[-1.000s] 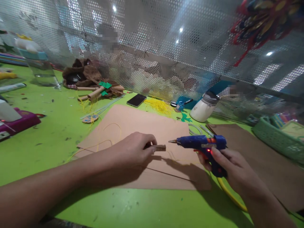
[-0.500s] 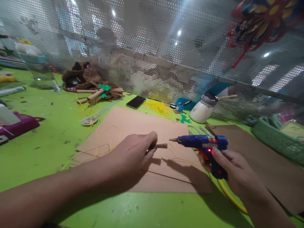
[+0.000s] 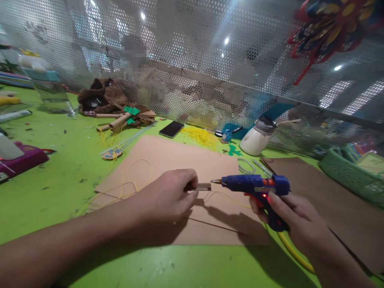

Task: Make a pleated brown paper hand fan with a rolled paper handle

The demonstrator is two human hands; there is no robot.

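Note:
My left hand (image 3: 177,192) pinches a small brown strip (image 3: 204,187), its free end sticking out to the right past my fingers. My right hand (image 3: 288,212) is wrapped round the grip of a blue hot glue gun (image 3: 255,184) with a lit red light. The gun's metal nozzle points left and is right beside the strip's end; whether they touch I cannot tell. Both are above a sheet of tan paper (image 3: 180,156), on which loose yellow thread (image 3: 120,196) and a thin dark line lie.
A phone (image 3: 171,129), yellow shreds (image 3: 201,136) and a white bottle (image 3: 257,138) stand along the back. Bundled paper rolls (image 3: 123,120) lie back left, near a water jar (image 3: 54,92). On the right are brown paper (image 3: 303,180) and a green basket (image 3: 351,172). A perforated metal screen (image 3: 192,52) rises behind.
The strip in my left hand has turned, so a paler, flatter side shows. The glue gun has dropped slightly, its nozzle now closer to the strip's end.

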